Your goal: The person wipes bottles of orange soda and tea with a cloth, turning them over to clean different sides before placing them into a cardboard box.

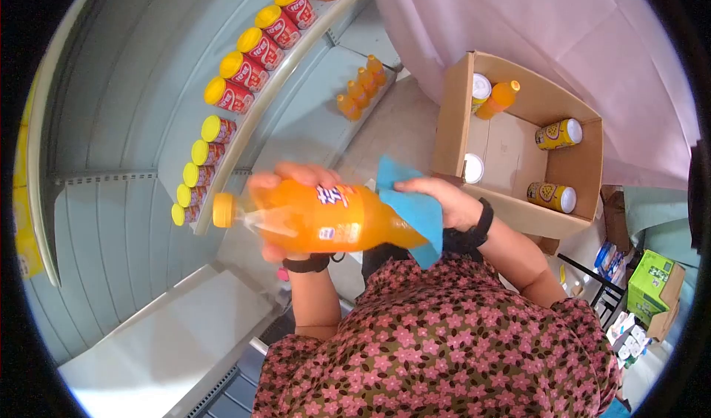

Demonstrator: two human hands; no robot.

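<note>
A bottle (318, 222) is held sideways between the left hand (296, 177) and the right hand (444, 199), a cloth (415, 214) between its base and the right hand. To the left, tubs (259, 48) line a shelf (296, 54), with small bottles (361, 88) on a lower shelf (304, 103) beyond. To the right, before a curtain (555, 33), sits a carton (511, 211): two cans (558, 134) along its right side, another can (481, 87) beside a second bottle (498, 100) far left, a lid (474, 168) near left

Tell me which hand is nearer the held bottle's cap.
Left. The left hand grips the bottle near the cap; the right hand holds the blue cloth at the bottle's base.
</note>
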